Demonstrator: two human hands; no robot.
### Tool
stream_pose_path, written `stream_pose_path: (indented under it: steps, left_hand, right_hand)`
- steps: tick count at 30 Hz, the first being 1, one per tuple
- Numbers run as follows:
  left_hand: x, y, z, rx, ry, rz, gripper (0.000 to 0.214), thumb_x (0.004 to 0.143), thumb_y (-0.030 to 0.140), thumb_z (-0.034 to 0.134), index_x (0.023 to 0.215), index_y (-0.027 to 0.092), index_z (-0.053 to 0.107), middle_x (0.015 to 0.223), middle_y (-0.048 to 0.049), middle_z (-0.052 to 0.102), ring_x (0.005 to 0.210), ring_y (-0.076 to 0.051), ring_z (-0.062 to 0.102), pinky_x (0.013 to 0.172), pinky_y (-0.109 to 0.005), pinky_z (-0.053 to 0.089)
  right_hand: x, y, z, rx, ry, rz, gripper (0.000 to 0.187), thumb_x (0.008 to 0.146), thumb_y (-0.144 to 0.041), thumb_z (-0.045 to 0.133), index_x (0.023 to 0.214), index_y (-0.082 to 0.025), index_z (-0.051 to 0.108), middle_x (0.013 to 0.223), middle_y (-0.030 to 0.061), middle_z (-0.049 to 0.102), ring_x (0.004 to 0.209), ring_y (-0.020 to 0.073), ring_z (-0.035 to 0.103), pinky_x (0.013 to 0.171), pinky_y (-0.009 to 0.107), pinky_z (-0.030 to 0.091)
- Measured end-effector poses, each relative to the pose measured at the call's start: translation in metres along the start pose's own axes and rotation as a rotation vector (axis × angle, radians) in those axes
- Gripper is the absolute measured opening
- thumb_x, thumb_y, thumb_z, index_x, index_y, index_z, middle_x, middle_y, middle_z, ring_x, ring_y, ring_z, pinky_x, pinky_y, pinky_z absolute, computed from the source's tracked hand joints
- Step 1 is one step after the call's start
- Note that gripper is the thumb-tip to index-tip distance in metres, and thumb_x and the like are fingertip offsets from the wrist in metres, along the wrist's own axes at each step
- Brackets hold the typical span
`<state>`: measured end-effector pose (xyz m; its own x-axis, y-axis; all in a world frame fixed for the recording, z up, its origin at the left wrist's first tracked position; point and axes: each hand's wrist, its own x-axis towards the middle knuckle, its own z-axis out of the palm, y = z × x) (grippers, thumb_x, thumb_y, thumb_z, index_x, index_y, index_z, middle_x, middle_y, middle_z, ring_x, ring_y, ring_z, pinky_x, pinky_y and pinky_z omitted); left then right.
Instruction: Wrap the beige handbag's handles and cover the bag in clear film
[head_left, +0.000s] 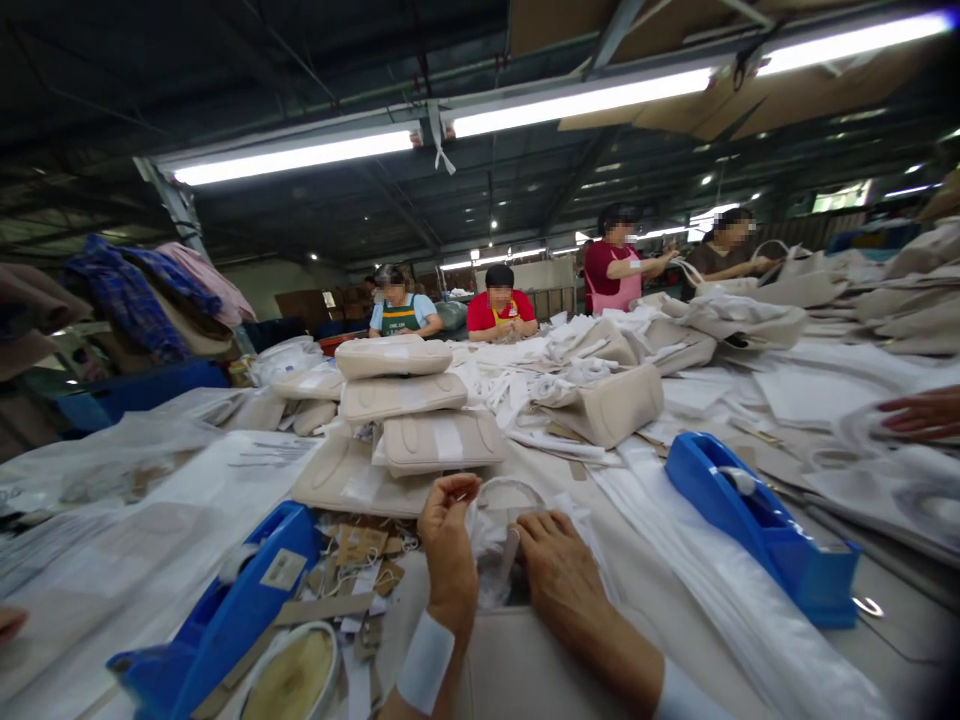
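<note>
While tape dispensers [757,540] flank the lower-centre bag [525,655], left hand [450,545] and right hand [562,570] bend fingers over it, grasp unclear; stacked bags [405,396] crowd behind.

A person's left hand [450,545] and right hand [559,560] at the top of a pale bag [529,660], blue tape dispensers [757,530] either side, stacked bags [446,440] ahead, co-workers [504,318] beyond.

Head view, forward and down, hands [448,545] [559,565] near
</note>
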<state>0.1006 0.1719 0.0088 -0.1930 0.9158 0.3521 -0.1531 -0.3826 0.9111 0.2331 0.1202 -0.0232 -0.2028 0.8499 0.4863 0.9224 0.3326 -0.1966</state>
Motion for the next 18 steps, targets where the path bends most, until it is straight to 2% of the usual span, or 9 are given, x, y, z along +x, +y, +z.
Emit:
stream_pose_path:
  steps: [3,5,8,10,14,16,18]
  left_hand:
    - [0.011,0.005,0.012,0.142,-0.132,-0.069,0.026,0.068,0.014,0.045,0.088,0.016,0.061,0.088,-0.0045,0.066,0.084,-0.016,0.063,0.084,-0.032,0.051]
    - [0.019,0.004,0.026,0.266,-0.247,-0.129,0.024,0.062,0.009,0.046,0.079,0.014,0.063,0.078,-0.0054,0.067,0.076,-0.019,0.063,0.077,-0.033,0.051]
    - [0.029,-0.001,0.043,0.44,-0.368,-0.162,0.016,0.06,0.004,0.05,0.064,0.015,0.062,0.066,-0.0046,0.064,0.072,-0.021,0.061,0.079,-0.037,0.049]
    - [0.031,-0.001,0.047,0.511,-0.417,-0.139,0.017,0.066,0.004,0.05,0.066,0.015,0.063,0.069,-0.005,0.065,0.076,-0.021,0.062,0.083,-0.037,0.048]
    - [0.023,0.013,0.029,0.577,-0.53,-0.069,0.022,0.075,0.007,0.049,0.085,0.015,0.067,0.091,-0.0064,0.07,0.09,-0.019,0.063,0.086,-0.031,0.048]
    - [0.016,0.02,0.017,0.599,-0.591,-0.044,0.022,0.076,0.008,0.053,0.089,0.016,0.067,0.096,-0.0058,0.069,0.092,-0.018,0.063,0.086,-0.029,0.048]
    - [0.009,0.021,0.008,0.684,-0.642,0.039,0.024,0.074,0.007,0.052,0.091,0.017,0.067,0.098,-0.0053,0.068,0.094,-0.019,0.062,0.087,-0.03,0.047]
  right_hand:
    - [-0.001,0.001,0.001,0.033,0.013,0.014,0.024,0.09,-0.007,0.048,0.104,-0.017,0.064,0.103,0.0066,0.066,0.099,0.0237,0.056,0.095,0.038,0.034]
    - [-0.001,0.002,0.002,0.059,0.029,0.012,0.028,0.087,-0.004,0.046,0.106,-0.015,0.064,0.105,0.0083,0.066,0.1,0.0244,0.056,0.097,0.039,0.034]
    - [-0.002,0.003,0.002,0.114,0.074,0.013,0.035,0.084,0.0,0.042,0.11,-0.012,0.062,0.104,0.0106,0.066,0.097,0.025,0.056,0.096,0.04,0.036]
    - [-0.003,0.004,0.001,0.151,0.103,0.027,0.039,0.082,0.001,0.04,0.113,-0.011,0.061,0.103,0.0115,0.066,0.097,0.0252,0.056,0.096,0.039,0.037]
    - [-0.004,0.006,0.001,0.196,0.117,0.038,0.038,0.082,0.002,0.039,0.11,-0.012,0.061,0.102,0.0112,0.066,0.097,0.0257,0.056,0.093,0.04,0.038]
    - [-0.005,0.007,0.002,0.238,0.158,0.06,0.034,0.085,0.001,0.039,0.108,-0.013,0.061,0.101,0.0104,0.066,0.095,0.0257,0.055,0.091,0.039,0.04]
    - [-0.006,0.009,0.003,0.302,0.224,0.088,0.031,0.087,0.0,0.04,0.106,-0.014,0.059,0.102,0.0097,0.065,0.095,0.025,0.054,0.088,0.037,0.041]
